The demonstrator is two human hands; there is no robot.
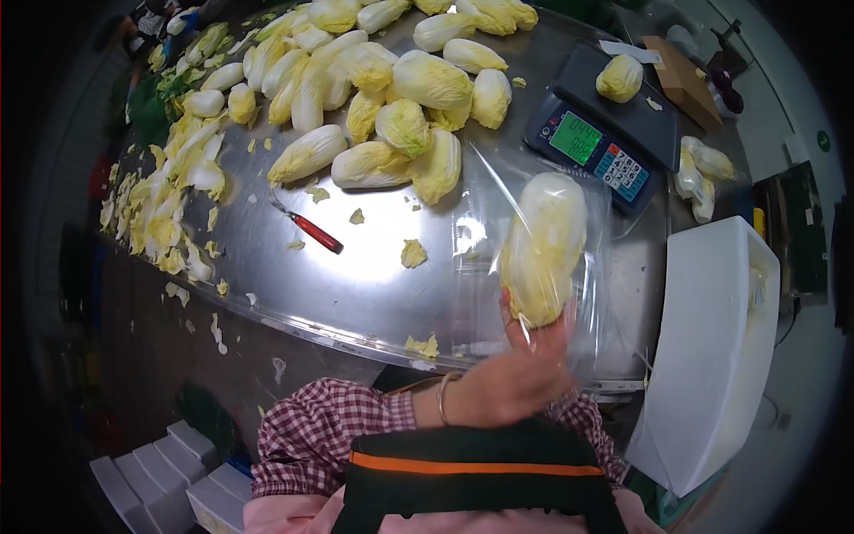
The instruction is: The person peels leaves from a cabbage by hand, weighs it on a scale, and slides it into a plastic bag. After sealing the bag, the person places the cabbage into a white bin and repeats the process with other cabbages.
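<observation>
A pale yellow-white napa cabbage (544, 245) lies lengthwise in a clear plastic bag (594, 294), in front of me at the right of the table. My left hand (507, 387), with a bangle at the wrist, reaches across from the left and is closed at the bag's near end. Behind it, my right hand (541, 336) shows only in part, its fingers against the lower end of the cabbage. The left hand covers the rest of it. A small red-handled knife (316, 233) rests on the metal table to the left.
Several trimmed cabbages (431, 80) are heaped across the far side of the metal table (391, 285). Loose leaves (165, 214) pile up at left. A digital scale (587, 133) carries one cabbage (620, 78). At right stands a white foam box (703, 347), near bagged cabbages (703, 173).
</observation>
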